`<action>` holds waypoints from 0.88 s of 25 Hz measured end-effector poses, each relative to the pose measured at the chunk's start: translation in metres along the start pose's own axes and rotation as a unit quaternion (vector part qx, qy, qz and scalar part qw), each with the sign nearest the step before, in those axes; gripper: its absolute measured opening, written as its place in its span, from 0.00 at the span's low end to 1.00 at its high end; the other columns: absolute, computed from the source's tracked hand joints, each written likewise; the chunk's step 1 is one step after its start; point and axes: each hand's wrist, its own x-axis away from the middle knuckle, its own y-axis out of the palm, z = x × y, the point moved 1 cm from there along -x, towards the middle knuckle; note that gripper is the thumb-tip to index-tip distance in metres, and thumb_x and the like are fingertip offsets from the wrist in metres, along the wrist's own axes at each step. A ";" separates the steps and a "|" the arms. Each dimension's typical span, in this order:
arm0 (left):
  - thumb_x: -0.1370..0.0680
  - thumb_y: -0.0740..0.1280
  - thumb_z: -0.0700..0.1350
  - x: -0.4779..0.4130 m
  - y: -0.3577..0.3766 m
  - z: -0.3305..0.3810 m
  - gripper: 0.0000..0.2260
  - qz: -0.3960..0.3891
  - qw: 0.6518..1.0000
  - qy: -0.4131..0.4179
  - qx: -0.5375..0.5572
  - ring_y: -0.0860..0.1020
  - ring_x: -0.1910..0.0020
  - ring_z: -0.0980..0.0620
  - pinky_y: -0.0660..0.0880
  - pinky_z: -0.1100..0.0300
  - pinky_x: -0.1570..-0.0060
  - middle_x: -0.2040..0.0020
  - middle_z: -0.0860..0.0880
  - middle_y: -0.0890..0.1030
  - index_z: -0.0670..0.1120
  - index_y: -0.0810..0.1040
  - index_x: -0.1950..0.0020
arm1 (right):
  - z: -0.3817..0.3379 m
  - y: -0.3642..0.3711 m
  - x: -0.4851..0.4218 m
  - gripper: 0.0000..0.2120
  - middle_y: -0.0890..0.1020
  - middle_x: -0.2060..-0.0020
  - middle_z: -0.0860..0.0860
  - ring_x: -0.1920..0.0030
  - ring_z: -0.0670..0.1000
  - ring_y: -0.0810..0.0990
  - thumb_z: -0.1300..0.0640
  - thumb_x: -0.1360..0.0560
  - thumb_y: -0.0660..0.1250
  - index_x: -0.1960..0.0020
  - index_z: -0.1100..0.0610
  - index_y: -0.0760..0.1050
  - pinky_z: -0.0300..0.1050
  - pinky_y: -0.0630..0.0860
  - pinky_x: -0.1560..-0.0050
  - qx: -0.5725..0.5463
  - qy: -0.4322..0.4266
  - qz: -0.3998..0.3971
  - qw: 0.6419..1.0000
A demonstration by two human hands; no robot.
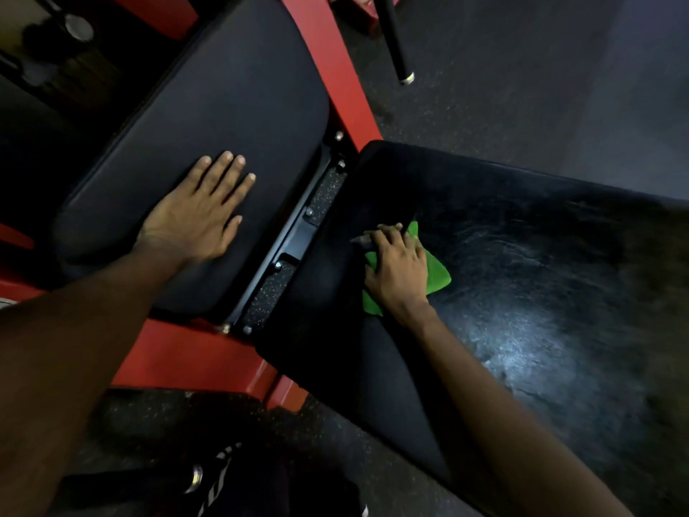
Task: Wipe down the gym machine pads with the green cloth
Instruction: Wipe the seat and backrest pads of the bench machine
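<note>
The left hand (197,214) lies flat with its fingers straight and a little apart, holding nothing, on the matte black pad (223,87) that sits on one side of the red frame (346,98). On the other side of the red frame, the right hand (400,266) has its fingers bent over the green cloth (438,278) and presses it on the shiny black pad (522,274), near the pad's edge closest to the frame. The cloth is crumpled and shows around the hand.
</note>
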 end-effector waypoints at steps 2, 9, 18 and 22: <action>0.19 0.50 0.52 0.001 0.002 -0.001 0.32 0.006 1.000 0.000 -0.001 0.39 0.22 0.42 0.39 0.43 0.23 0.19 0.35 0.51 0.39 0.51 0.18 | 0.021 -0.013 -0.013 0.23 0.74 0.31 0.50 0.29 0.59 0.68 0.53 0.29 0.67 0.34 0.50 0.73 0.59 0.61 0.27 0.008 0.041 0.037 0.998; 0.21 0.47 0.52 0.001 0.008 -0.001 0.32 0.045 0.998 0.007 0.045 0.41 0.22 0.42 0.43 0.42 0.23 0.20 0.34 0.54 0.38 0.56 0.19 | 0.055 -0.024 -0.002 0.23 0.76 0.34 0.52 0.32 0.61 0.71 0.52 0.32 0.68 0.37 0.50 0.75 0.59 0.63 0.28 0.005 0.102 0.120 0.988; 0.20 0.44 0.54 0.001 0.011 0.000 0.32 0.031 0.999 0.014 0.017 0.40 0.21 0.43 0.40 0.43 0.22 0.19 0.36 0.52 0.40 0.52 0.18 | 0.015 -0.001 0.033 0.24 0.73 0.30 0.47 0.27 0.57 0.66 0.52 0.29 0.68 0.32 0.48 0.74 0.58 0.63 0.29 -0.022 0.002 0.014 1.000; 0.20 0.47 0.53 0.000 0.005 0.001 0.32 0.042 0.999 0.009 0.033 0.42 0.21 0.42 0.40 0.43 0.23 0.20 0.35 0.54 0.39 0.55 0.19 | 0.063 -0.031 0.061 0.25 0.74 0.31 0.49 0.30 0.59 0.70 0.53 0.32 0.70 0.35 0.49 0.74 0.60 0.66 0.31 -0.008 0.066 0.075 0.995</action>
